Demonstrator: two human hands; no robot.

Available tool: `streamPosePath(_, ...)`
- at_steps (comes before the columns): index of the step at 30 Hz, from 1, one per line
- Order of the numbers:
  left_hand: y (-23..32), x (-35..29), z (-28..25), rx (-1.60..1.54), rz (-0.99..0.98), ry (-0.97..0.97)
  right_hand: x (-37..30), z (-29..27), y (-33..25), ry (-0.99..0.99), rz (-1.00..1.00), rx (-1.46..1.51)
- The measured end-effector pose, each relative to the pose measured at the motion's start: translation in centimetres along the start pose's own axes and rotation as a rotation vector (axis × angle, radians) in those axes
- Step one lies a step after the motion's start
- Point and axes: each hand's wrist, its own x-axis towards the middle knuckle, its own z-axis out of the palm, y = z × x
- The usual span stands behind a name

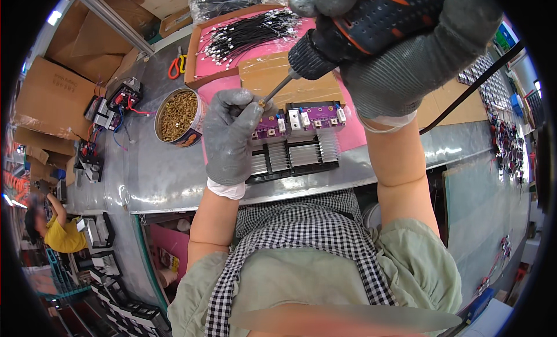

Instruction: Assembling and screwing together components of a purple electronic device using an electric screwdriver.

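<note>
Grey tabletop (174,180), front edge just beside the torso, right hand (400,52) gripping electric screwdriver (354,29) above, purple circuit boards on finned heatsinks (301,134) near that edge, left hand (229,134) pinching brass screw (262,103) at bit tip, tin of screws (177,116) just left, bare surface beyond.

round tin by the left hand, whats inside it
The round tin is filled with small brass-coloured screws, heaped close to the rim. Its bottom is covered by them.

On your bench (174,180): round tin of brass screws (177,114); orange-handled scissors (176,65); cardboard tray of black wire leads (249,30); wired modules (116,102) far left. Finished units (125,311) stacked on the floor, lower left.
</note>
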Motion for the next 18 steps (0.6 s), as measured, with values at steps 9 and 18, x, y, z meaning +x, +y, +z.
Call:
streamPosePath(9, -0.3, 0.8, 1.4, 0.077, -0.068, -0.098, 0.4, -3.1, -0.1, -0.117, -0.035, 0.140)
streamPosePath(18, -1.5, 2.2, 2.6, 1.508, 0.161, -0.444, -2.4, -8.1, -0.3, -0.237, -0.165, 0.111)
